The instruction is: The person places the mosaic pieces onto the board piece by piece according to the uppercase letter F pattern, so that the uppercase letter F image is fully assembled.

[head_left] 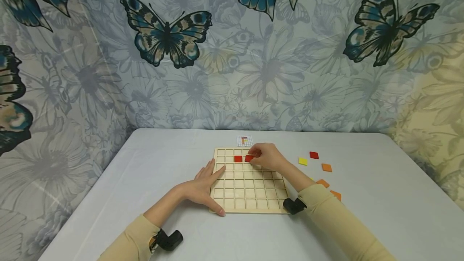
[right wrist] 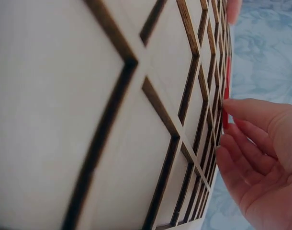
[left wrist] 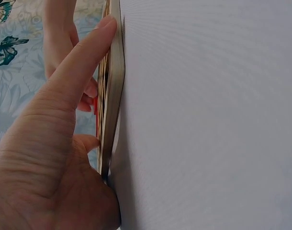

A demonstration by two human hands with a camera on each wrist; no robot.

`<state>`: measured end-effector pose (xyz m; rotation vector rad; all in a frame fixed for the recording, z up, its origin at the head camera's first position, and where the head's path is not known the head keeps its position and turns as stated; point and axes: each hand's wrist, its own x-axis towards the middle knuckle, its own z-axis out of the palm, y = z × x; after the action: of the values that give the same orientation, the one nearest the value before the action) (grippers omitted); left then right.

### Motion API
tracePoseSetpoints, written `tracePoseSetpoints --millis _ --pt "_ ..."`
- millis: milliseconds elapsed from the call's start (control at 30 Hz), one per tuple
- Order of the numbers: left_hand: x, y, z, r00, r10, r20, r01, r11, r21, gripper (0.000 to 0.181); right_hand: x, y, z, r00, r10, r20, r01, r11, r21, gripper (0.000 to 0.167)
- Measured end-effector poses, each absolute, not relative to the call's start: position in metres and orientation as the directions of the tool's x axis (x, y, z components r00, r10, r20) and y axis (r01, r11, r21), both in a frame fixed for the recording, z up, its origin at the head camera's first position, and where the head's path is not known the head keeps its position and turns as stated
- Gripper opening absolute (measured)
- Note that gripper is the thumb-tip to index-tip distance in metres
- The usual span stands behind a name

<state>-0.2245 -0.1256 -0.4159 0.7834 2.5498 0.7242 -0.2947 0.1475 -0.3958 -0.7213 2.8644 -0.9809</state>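
Note:
A pale wooden board [head_left: 250, 193] with a grid of square recesses lies on the table. My left hand [head_left: 200, 187] rests on its left edge with the fingers spread, the thumb [left wrist: 84, 72] along the near edge. Near the board's far side, my right hand [head_left: 269, 156] pinches a red square tile [head_left: 248, 158] between thumb and fingers, also visible edge-on in the right wrist view as a red tile [right wrist: 226, 117]. It touches the grid, but whether it sits flat in a recess I cannot tell. To its left, another red tile [head_left: 238, 159] lies in a square.
Behind the board lies a small printed grid card [head_left: 244, 140] with coloured squares. Right of the board are a yellow tile [head_left: 303, 161], a red tile [head_left: 313, 155] and several orange tiles [head_left: 326, 167], some partly behind the right forearm. A butterfly-patterned wall covering [head_left: 268, 71] stands behind the table.

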Motion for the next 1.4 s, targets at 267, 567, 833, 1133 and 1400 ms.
tracePoseSetpoints --millis 267,567,833,1133,1400 --pt "-0.223 -0.125 -0.414 -0.779 0.596 -0.196 0.403 0.714 0.572 0.131 -0.294 0.147 -0.395 -0.864 -0.481 0.147 -0.464 0.648 -0.604 0.021" --pt "-0.224 -0.125 -0.414 -0.776 0.601 -0.193 0.408 0.711 0.573 0.132 -0.291 0.149 -0.397 -0.878 -0.455 0.151 -0.445 0.655 -0.611 0.019" --pt "-0.224 -0.125 -0.416 -0.775 0.602 -0.19 0.411 0.709 0.573 0.132 -0.289 0.149 -0.397 -0.878 -0.455 0.149 -0.445 0.661 -0.604 0.021" --pt "-0.224 -0.125 -0.416 -0.78 0.596 -0.192 0.406 0.714 0.571 0.131 -0.287 0.154 -0.396 -0.898 -0.418 0.133 -0.404 0.668 -0.625 0.02" --pt "-0.224 -0.125 -0.415 -0.78 0.595 -0.194 0.408 0.719 0.562 0.132 -0.287 0.171 -0.395 -0.932 -0.341 0.127 -0.341 0.698 -0.629 0.013"
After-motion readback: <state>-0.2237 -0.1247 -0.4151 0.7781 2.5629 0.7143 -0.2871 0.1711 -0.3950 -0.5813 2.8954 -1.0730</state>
